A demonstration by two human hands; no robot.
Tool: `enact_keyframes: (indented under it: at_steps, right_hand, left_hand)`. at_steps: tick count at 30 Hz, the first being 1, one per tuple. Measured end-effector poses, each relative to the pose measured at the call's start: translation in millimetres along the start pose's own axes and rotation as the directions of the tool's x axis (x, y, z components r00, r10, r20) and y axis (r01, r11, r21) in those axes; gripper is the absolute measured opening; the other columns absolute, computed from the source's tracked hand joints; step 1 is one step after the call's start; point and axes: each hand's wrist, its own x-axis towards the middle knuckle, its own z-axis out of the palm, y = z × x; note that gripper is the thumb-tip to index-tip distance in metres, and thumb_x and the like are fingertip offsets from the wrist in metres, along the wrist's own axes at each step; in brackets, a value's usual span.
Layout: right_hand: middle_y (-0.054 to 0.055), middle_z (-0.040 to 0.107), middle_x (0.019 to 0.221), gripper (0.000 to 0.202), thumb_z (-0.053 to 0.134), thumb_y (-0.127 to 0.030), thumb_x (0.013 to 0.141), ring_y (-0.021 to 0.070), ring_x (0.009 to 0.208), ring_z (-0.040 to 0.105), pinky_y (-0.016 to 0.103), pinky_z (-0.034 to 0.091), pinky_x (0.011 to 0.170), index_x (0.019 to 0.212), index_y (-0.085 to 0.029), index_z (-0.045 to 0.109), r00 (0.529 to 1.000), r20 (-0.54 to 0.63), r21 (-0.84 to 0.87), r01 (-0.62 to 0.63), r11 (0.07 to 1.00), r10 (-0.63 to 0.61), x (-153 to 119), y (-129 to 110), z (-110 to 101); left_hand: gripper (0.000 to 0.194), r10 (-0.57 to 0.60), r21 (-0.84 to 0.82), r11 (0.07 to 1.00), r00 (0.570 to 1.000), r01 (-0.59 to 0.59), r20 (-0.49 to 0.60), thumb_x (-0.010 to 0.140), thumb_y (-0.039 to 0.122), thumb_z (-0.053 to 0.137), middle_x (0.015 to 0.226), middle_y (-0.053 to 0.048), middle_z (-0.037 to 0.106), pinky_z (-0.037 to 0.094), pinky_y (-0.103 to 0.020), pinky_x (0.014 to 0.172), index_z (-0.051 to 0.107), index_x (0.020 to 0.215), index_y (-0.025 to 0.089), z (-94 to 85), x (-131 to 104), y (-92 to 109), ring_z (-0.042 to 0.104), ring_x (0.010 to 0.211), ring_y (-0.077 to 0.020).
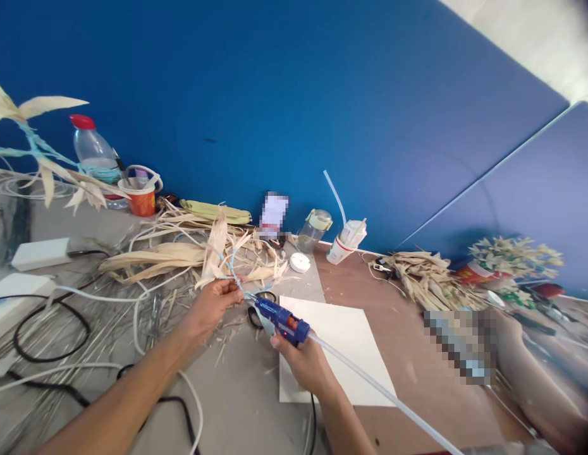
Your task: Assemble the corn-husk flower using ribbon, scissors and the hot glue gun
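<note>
My left hand (214, 308) is closed, thumb and fingers pinching a thin stem wrapped in light blue (234, 268). Pale dried corn husk pieces (215, 243) rise around the stem. In my right hand (309, 365) is a blue hot glue gun (277, 317), its nozzle pointing left at the stem just beside my left fingertips. Whether the nozzle touches the stem I cannot tell. Out of the gun's back end runs a long translucent glue stick (370, 382). A small red light shows on the gun. Scissors' dark handles (254, 318) lie partly hidden behind the gun.
White paper (341, 354) lies under my right wrist. Husks, wires, cables and a white power strip (19, 303) cover the left side. Along the blue wall stand a bottle (92, 148), a phone (274, 212), a jar (313, 230) and a paper cup (339, 251). Another person's arm (535, 373) is at right.
</note>
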Motion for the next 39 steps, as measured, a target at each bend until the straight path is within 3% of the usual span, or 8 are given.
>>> enact_keyframes:
  at_steps: [11, 18, 27, 39]
  right_hand:
    - [0.0, 0.058, 0.072, 0.018, 0.057, -0.032, 0.077, 0.0161, 0.067, 0.051, 0.027, 0.043, 0.065, 0.087, -0.017, 0.061, 0.995, 0.013, -0.021, -0.101, 0.995, 0.102, 0.3, -1.5, 1.4]
    - [0.0, 0.056, 0.07, 0.017, 0.057, -0.034, 0.078, 0.0155, 0.067, 0.05, 0.027, 0.042, 0.065, 0.082, -0.017, 0.058, 0.999, 0.011, -0.016, -0.047, 0.999, 0.047, 2.0, -0.9, 2.4]
    - [0.003, 0.063, 0.082, 0.022, 0.058, -0.033, 0.078, 0.0192, 0.077, 0.056, 0.03, 0.044, 0.073, 0.092, -0.017, 0.061, 0.997, 0.023, -0.067, -0.066, 0.996, 0.067, 0.8, 0.3, 3.2]
    - [0.003, 0.064, 0.084, 0.028, 0.058, -0.034, 0.078, 0.0192, 0.076, 0.056, 0.03, 0.045, 0.073, 0.099, -0.017, 0.062, 0.998, 0.015, -0.046, -0.056, 0.997, 0.057, 2.5, 0.6, 5.0]
  left_hand:
    - [0.035, 0.045, 0.002, 0.999, 0.999, -0.045, 0.002, 0.053, 0.028, 0.076, 0.064, 0.001, 0.059, 0.043, -0.028, 0.063, 0.067, 0.083, 0.014, -1.9, 0.7, -4.9, 0.053, 0.06, -0.0127]
    - [0.035, 0.023, 0.01, 1.0, 1.0, -0.024, 0.013, 0.053, 0.029, 0.076, 0.06, 0.002, 0.059, 0.043, -0.026, 0.062, 0.067, 0.084, 0.014, -2.2, 1.0, -4.2, 0.052, 0.058, -0.0116]
    - [0.041, 0.012, -0.016, 1.0, 1.0, -0.012, -0.004, 0.051, 0.028, 0.077, 0.063, 0.001, 0.061, 0.044, -0.027, 0.063, 0.067, 0.088, 0.013, -1.5, 0.8, -3.9, 0.054, 0.059, -0.0124]
    - [0.043, 0.021, 0.018, 1.0, 1.0, -0.021, 0.003, 0.052, 0.031, 0.076, 0.063, 0.0, 0.061, 0.044, -0.029, 0.063, 0.068, 0.089, 0.012, -1.4, 0.7, -3.9, 0.055, 0.059, -0.0137]
